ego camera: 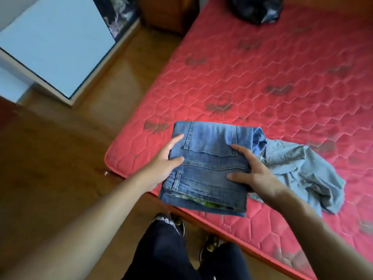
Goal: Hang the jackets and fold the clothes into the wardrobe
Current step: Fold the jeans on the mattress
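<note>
Folded blue jeans [210, 158] are held above the near corner of the red quilted mattress [262, 77]. My left hand [161, 164] grips their left edge, thumb on top and fingers hidden underneath. My right hand [252, 172] grips the right edge, thumb and forefinger on top of the denim. A green patterned layer shows at the jeans' lower fold. A crumpled light blue garment [302, 174] lies on the mattress just right of the jeans. A dark garment [256, 9] lies bunched at the far end of the mattress.
A white cabinet with a pale blue panel [56, 45] stands at the left on the brown floor [60, 158]. A wooden piece of furniture [171, 11] stands at the mattress head. My legs and shoes [175, 223] are at the bottom.
</note>
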`<state>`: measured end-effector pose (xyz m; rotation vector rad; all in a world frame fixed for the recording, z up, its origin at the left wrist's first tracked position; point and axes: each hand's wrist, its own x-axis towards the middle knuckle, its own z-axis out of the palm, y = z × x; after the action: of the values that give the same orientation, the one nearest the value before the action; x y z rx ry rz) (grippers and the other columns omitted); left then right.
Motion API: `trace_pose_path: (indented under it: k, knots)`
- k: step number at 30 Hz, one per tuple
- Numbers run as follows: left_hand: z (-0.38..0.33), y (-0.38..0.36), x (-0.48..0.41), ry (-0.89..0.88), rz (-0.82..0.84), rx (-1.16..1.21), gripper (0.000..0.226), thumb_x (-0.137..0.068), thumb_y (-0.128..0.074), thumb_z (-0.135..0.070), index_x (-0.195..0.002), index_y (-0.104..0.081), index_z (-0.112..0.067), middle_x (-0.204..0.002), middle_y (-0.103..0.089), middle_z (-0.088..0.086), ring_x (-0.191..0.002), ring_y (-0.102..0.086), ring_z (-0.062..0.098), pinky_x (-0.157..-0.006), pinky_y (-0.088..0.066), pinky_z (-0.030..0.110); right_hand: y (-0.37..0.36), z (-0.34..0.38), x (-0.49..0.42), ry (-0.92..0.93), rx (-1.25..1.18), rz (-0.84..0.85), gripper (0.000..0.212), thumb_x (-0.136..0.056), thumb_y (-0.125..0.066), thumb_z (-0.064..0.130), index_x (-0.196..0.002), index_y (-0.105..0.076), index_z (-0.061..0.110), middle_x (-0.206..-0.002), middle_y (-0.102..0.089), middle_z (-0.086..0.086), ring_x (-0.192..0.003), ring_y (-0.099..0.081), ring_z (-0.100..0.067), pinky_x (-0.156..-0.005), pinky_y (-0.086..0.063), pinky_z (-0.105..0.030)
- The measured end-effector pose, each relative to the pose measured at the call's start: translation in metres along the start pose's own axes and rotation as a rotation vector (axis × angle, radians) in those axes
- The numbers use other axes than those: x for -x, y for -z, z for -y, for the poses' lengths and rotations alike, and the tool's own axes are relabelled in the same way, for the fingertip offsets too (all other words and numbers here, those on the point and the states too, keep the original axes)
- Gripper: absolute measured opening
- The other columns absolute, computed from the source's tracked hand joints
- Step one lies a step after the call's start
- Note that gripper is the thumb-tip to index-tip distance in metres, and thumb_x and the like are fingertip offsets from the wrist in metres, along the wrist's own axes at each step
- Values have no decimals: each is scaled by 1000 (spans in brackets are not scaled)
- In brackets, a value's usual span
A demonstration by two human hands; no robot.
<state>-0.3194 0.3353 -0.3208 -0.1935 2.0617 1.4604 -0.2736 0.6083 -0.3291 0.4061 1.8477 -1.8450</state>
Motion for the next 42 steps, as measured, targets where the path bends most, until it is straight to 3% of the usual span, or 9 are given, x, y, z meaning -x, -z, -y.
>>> trace_pose_path:
  k: [2, 4, 6, 8, 13, 21, 29, 34, 42]
  knots:
    - [-10, 12, 40, -46, -64, 36, 64, -102, -58, -14, -148, -37, -53, -150, -30, -24, -136, -27, -4, -108, -26, 17, -12, 27, 22, 46, 65, 78, 79, -80, -77, -5, -141, -51, 39, -122, -70, 12, -104, -69, -4, -77, -54, -20]
    - [-17, 29, 77, -81, -110, 85, 62, -102, -58, -13, -148, -38, -50, -142, -32, -28, -125, -32, -12, -102, -29, 15, -31, 50, 36, 101, 125, 145, 82, -78, -81, -3, -142, -50, 37, -124, -70, 11, -109, -69, -8, -84, -55, -23]
    - [-19, 49, 111, -83, -136, 156, 61, -100, -60, -9, -144, -42, -48, -132, -41, -33, -104, -53, -23, -90, -45, 10, -53, 69, 47, 143, 190, 190, 84, -72, -85, 6, -142, -50, 36, -126, -69, 8, -112, -68, -10, -90, -55, -26]
    - [-14, 70, 139, -78, -164, 209, 60, -98, -63, -7, -138, -47, -49, -127, -53, -24, -94, -67, -10, -77, -56, 19, -76, 86, 55, 176, 234, 220, 84, -66, -84, 15, -140, -51, 37, -127, -68, 8, -113, -68, -12, -96, -54, -29]
    - [7, 127, 197, -125, -267, 288, 57, -94, -70, -11, -132, -52, -50, -136, -57, -7, -108, -68, 9, -83, -60, 30, -148, 117, 61, 227, 327, 286, 82, -64, -83, 18, -137, -54, 40, -127, -68, 8, -112, -67, -10, -96, -54, -29]
    - [87, 279, 294, -146, -491, 277, 58, -96, -68, -18, -139, -44, -51, -132, -51, -25, -101, -62, -12, -77, -56, 17, -359, 145, 38, 260, 393, 455, 79, -65, -81, 18, -137, -56, 40, -130, -67, 7, -114, -67, -12, -101, -54, -37]
    - [150, 423, 366, -105, -630, 284, 59, -96, -68, -19, -136, -45, -56, -134, -52, -21, -113, -63, 8, -94, -58, 38, -544, 157, 19, 313, 372, 546, 69, -71, -82, 19, -134, -60, 39, -126, -68, 12, -116, -65, -11, -105, -52, -39]
    - [163, 485, 363, -104, -649, 317, 57, -96, -69, -20, -129, -47, -61, -134, -53, -20, -116, -63, 11, -98, -56, 43, -603, 179, -12, 305, 402, 580, 63, -85, -75, 2, -136, -57, 35, -129, -67, 6, -115, -66, -13, -105, -52, -38]
    - [158, 611, 291, -103, -641, 267, 58, -95, -69, -18, -133, -46, -55, -130, -57, -18, -109, -66, 7, -86, -59, 31, -678, 223, -119, 305, 371, 567, 67, -72, -79, 25, -133, -58, 42, -127, -67, 12, -115, -66, -10, -101, -53, -35]
